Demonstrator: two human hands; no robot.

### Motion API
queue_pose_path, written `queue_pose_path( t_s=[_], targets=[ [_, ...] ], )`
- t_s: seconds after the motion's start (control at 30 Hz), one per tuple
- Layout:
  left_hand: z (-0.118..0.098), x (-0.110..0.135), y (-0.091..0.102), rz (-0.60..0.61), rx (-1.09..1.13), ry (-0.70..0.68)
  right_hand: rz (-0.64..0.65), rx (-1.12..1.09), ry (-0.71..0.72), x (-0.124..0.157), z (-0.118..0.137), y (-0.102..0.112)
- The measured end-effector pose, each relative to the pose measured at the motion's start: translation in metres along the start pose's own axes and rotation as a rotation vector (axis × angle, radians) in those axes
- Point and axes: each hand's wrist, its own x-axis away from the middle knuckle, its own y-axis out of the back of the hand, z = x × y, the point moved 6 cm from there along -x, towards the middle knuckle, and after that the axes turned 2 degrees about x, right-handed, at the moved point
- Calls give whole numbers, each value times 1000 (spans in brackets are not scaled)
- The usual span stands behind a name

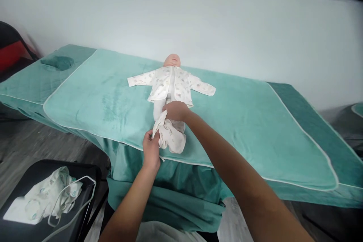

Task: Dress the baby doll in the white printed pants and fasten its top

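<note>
On the bed (241,128), a doll (172,60) wearing a jacket (183,83) lies head toward the far edge. Patterned cloth (173,138) bunches at its lower legs, by the near edge; the left hand (151,149) pinches its side, the right hand (176,111), fingers curled, grips its top.

we see soft, fairly bright, even light, with a faint shadow just right of the pale cloth (173,140). the wall (181,22) greys toward the right, the upper right corner sinks near black, and the floor (82,155) at lower left looks smeared to us.
</note>
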Motion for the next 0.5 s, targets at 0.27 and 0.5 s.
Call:
queue_pose_path(
  t_s=[0.27,0.5],
  targets=[
    [-11,-33,19,141,-372,-64,41,-43,80,1,-4,-9],
    [-15,-39,4,298,-506,-73,44,-97,111,3,-5,-9]
  ],
)
